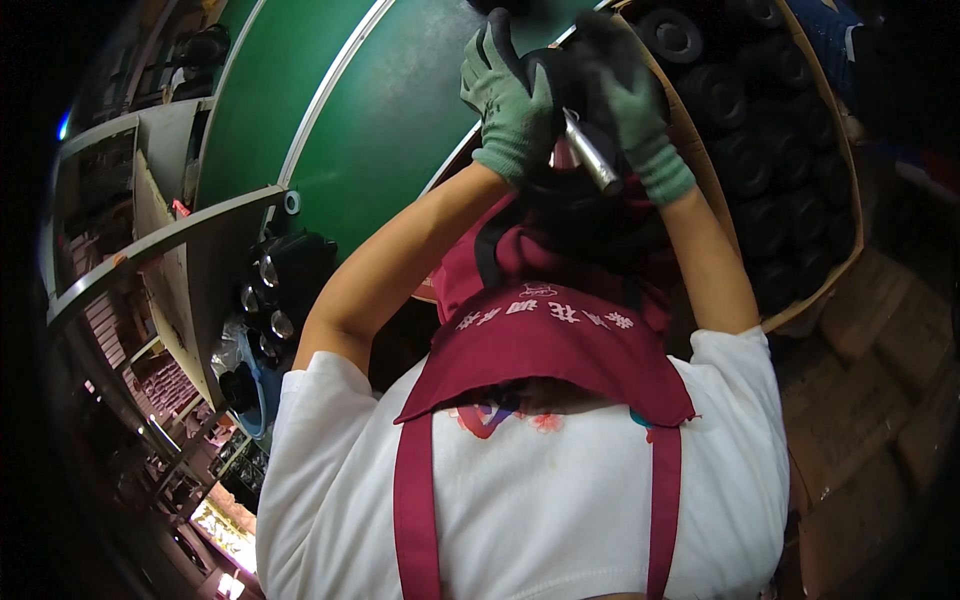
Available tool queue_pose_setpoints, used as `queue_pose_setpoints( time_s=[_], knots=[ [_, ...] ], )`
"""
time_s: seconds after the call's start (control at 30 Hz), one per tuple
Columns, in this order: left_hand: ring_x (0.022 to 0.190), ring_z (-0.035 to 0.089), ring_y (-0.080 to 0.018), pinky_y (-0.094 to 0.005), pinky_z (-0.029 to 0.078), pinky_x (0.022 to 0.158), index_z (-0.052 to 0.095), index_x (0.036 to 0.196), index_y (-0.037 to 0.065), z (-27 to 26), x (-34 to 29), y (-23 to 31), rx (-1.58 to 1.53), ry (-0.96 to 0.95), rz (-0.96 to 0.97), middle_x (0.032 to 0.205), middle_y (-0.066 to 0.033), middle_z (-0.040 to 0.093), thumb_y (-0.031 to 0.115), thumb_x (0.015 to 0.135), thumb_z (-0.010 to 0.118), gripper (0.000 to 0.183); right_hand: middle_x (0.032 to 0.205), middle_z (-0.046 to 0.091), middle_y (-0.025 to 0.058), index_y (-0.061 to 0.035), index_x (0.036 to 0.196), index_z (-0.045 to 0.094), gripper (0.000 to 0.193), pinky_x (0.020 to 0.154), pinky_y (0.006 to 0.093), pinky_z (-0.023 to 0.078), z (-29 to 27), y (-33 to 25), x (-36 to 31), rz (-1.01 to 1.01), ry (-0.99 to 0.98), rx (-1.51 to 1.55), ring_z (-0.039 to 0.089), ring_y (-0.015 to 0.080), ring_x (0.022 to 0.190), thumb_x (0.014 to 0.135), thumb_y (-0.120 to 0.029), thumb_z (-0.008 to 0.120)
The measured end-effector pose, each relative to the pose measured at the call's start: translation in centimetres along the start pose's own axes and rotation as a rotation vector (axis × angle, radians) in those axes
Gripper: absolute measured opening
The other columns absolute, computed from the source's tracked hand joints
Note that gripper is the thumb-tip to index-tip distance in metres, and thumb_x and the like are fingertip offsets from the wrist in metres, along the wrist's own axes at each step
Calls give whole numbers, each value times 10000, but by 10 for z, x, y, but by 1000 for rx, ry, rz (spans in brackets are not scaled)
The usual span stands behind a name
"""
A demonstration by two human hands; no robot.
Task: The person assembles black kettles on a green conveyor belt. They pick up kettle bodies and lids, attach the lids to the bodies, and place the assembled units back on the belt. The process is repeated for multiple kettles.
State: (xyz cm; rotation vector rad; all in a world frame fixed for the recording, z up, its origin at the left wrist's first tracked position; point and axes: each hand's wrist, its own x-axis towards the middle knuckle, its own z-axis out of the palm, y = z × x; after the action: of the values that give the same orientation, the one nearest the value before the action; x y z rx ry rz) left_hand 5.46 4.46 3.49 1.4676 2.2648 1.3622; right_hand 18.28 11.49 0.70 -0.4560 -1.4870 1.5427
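Note:
Both my hands wear light green knit gloves with dark coated palms. My left hand (508, 105) curls around a black round part (543, 78) over the near edge of the green work surface. Opposite it, my right hand (637, 120) is smeared by motion, beside the same black part; its fingers cannot be made out. Between my wrists a shiny metal tube (592, 155) slants down to the right. Its upper end is hidden near the black part. Another dark object (500, 5) is cut off at the top edge.
A cardboard box (858, 190) at the right holds many black round wheel-like parts (720, 98). The green work surface (345, 160) has a pale metal strip across it. A metal frame (165, 245) stands at the left, near a blue tub (262, 395) and dark parts with shiny ends (268, 272).

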Motion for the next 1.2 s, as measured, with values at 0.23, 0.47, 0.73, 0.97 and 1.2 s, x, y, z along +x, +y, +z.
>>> queue_pose_setpoints(
  time_s=[0.23,0.47,0.73,0.97,1.2],
  knots=[
    [1165,583,-228,-369,483,969,557,1408,100,-75,6,-1,63,-715,-498,1316,-100,588,325,979,634,491,1168,707,180,-113,1246,686,409,976,400,511,26,35,39,177,-532,-318,678,324,1108,1044,-405,482],
    [897,656,-94,-333,565,770,712,1237,171,-88,69,53,50,-1363,-1242,948,18,692,334,942,696,337,1280,681,201,-138,1360,619,477,1019,432,502,60,58,38,40,-677,-635,648,386,1186,997,-431,520],
    [1246,541,-348,-456,415,1079,603,1352,77,-51,52,63,285,-1226,-1011,1296,-142,613,300,911,702,504,1352,667,165,-139,1367,652,462,1037,408,497,50,47,69,323,-808,-598,649,366,1207,1030,-424,515],
    [1088,641,-312,-438,493,956,681,1228,75,-35,40,46,590,-1136,-724,1129,-144,685,321,863,715,441,1192,717,230,-118,1238,734,624,994,459,505,50,78,45,209,-692,-531,678,416,1114,977,-638,509],
    [930,740,-276,-419,572,834,760,1104,72,-47,22,48,704,-1062,-590,961,-147,758,341,815,728,396,1012,717,282,-30,1064,764,707,947,491,509,59,80,37,309,-511,-548,668,473,991,993,-660,451]
  ],
)
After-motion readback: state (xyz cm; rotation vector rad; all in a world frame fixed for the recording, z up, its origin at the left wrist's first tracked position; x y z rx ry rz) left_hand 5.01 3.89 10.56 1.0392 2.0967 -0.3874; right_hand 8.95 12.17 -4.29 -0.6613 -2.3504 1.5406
